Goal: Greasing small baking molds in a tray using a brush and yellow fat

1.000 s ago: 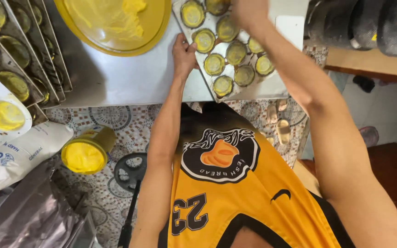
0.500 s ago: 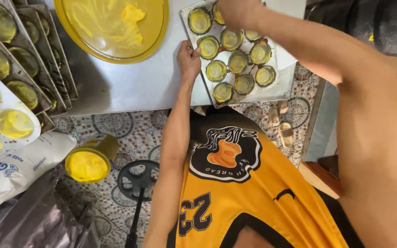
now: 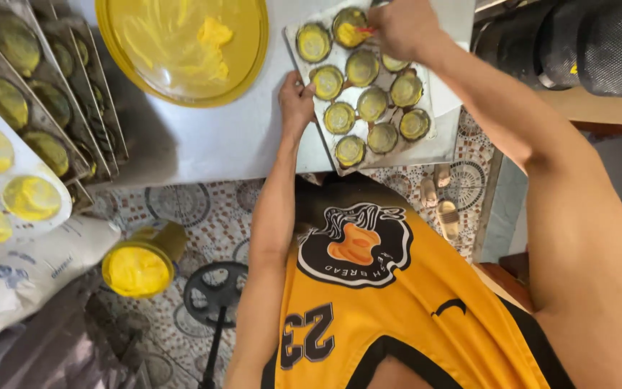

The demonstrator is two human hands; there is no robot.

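Steel table (image 3: 203, 144), round moulds (image 3: 372, 104), flat tray (image 3: 437, 140)

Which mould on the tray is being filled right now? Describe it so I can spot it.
On the grey metal table, find the flat tray of small round moulds steadied by the left hand. The top-row mould beside the right hand is it: only it holds bright yellow filling.

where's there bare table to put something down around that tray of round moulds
The widest bare patch of the steel table lies between the big yellow bowl and the tray, reaching the near edge by the left hand. A narrow strip shows right of the tray. The left side is crowded with stacked mould trays; the right hand works over the tray's far end.
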